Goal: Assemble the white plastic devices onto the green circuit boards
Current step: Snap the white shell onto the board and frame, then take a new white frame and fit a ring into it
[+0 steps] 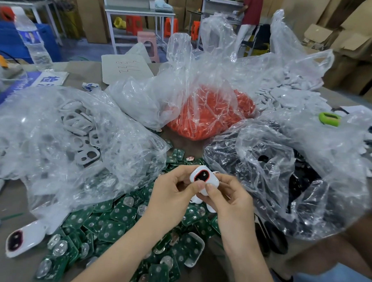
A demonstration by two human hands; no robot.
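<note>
Head view: how far along are we?
– Our left hand [172,197] and right hand [229,204] pinch one white shell [204,180] just above the heap of green boards [118,214]. One seemingly finished piece [24,238] lies at left; most boards lie loose.

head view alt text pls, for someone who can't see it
The left hand and right hand pinch a white device with a red-rimmed opening above a pile of green boards. Behind it lie clear bags of white frames left, orange parts middle, black parts right.
</note>
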